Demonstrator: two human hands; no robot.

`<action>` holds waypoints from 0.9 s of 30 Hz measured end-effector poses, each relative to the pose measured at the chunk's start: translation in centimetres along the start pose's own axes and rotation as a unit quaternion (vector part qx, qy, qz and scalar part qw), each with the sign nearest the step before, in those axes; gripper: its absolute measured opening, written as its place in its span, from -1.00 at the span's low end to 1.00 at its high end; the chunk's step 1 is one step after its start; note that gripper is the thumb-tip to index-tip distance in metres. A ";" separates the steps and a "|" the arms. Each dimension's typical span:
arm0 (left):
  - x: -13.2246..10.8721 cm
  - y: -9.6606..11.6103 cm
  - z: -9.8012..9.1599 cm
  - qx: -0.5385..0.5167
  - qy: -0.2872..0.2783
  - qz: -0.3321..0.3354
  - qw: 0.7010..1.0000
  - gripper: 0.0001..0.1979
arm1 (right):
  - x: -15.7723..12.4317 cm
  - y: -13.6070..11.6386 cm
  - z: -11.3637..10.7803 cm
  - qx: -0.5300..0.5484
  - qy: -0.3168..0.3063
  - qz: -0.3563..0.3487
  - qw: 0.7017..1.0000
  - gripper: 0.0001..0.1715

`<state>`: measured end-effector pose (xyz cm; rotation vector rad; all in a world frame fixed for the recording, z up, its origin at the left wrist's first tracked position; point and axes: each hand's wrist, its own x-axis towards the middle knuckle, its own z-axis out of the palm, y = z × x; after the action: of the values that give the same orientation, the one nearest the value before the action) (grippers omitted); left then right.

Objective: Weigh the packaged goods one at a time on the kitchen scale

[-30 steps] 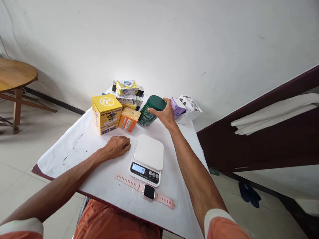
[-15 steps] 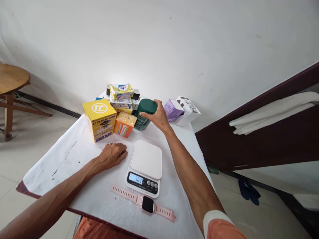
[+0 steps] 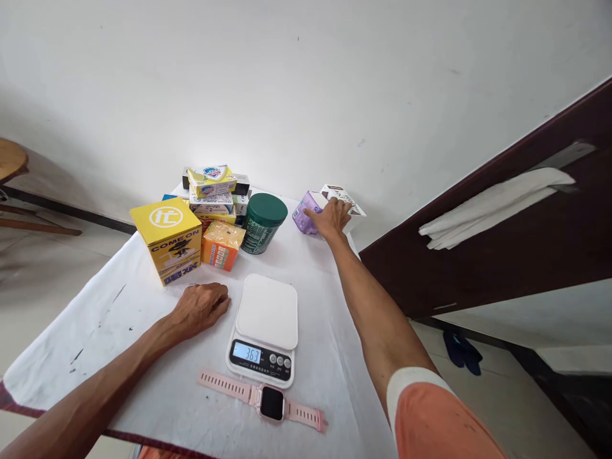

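My right hand has its thumb on the front of a purple tissue pack and its fingers over the far right side, gripping it at the table's back right. Behind it a white box is partly covered by the hand. My left hand rests on the cloth with fingers curled, nothing visible in it. Between my arms lies a white kitchen scale, its plate bare and its display reading 363 with a small dash at the left. A pink-strapped smartwatch lies in front of the scale.
At the back left stand a yellow box, an orange pack, a green lidded canister and stacked small boxes topped by a yellow soap box. A wall rises behind the table; a white cloth hangs at right.
My right hand has let go of the green canister, left standing in place, and moved right onto the purple pack. The view has turned slightly right; my left hand stays put.
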<state>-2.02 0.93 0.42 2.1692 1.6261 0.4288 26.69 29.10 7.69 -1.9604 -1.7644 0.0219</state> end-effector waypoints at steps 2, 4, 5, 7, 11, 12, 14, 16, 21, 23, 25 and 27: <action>0.0 0.0 0.0 -0.002 -0.004 -0.006 1.000 -0.78 | -0.1 -0.3 0.7 -0.019 -0.004 -0.016 1.000 -0.16; 0.0 0.0 -0.1 -0.006 -0.005 -0.010 1.000 -0.79 | -0.2 -0.8 1.3 -0.018 0.004 -0.004 1.000 -0.18; 0.0 0.1 -0.1 -0.008 -0.005 -0.011 1.000 -0.79 | -0.3 -1.0 1.6 -0.014 0.008 0.009 1.000 -0.20; 0.0 0.1 -0.1 -0.007 -0.002 -0.012 1.000 -0.79 | -0.2 -1.2 2.0 0.002 0.015 0.033 0.999 -0.25; 0.1 0.0 0.0 -0.003 -0.001 -0.008 1.000 -0.79 | 0.2 -1.4 2.2 0.031 0.017 0.043 0.998 -0.16; 0.1 0.0 0.0 -0.004 -0.001 -0.007 1.000 -0.79 | 0.4 -1.5 2.2 0.029 0.014 0.046 0.998 -0.14; 0.1 -0.1 0.0 -0.004 0.000 -0.005 1.000 -0.79 | 0.5 -1.6 1.9 0.019 0.006 0.054 0.998 -0.13; 0.1 -0.1 -0.1 -0.002 0.002 -0.004 1.000 -0.78 | 0.3 -1.7 1.6 0.011 0.006 0.055 0.998 -0.17; 0.0 0.1 -0.2 0.004 0.001 -0.001 1.000 -0.76 | -1.5 -0.4 -0.2 0.037 -0.004 0.016 0.999 -0.33; 0.0 0.1 -0.2 0.006 -0.001 -0.004 1.000 -0.76 | -2.8 0.7 -1.5 0.064 -0.006 -0.009 0.998 -0.42; -0.1 0.2 -0.2 0.010 -0.003 -0.008 1.000 -0.75 | -4.5 1.9 -3.4 0.095 0.013 -0.030 0.995 -0.45; -0.1 0.2 -0.2 0.017 -0.002 -0.010 1.000 -0.74 | -6.8 2.9 -5.9 0.132 0.032 -0.064 0.989 -0.41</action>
<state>-1.98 0.79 0.74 2.1756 1.6622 0.3923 30.29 20.59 9.61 -1.6414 -1.7433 0.1408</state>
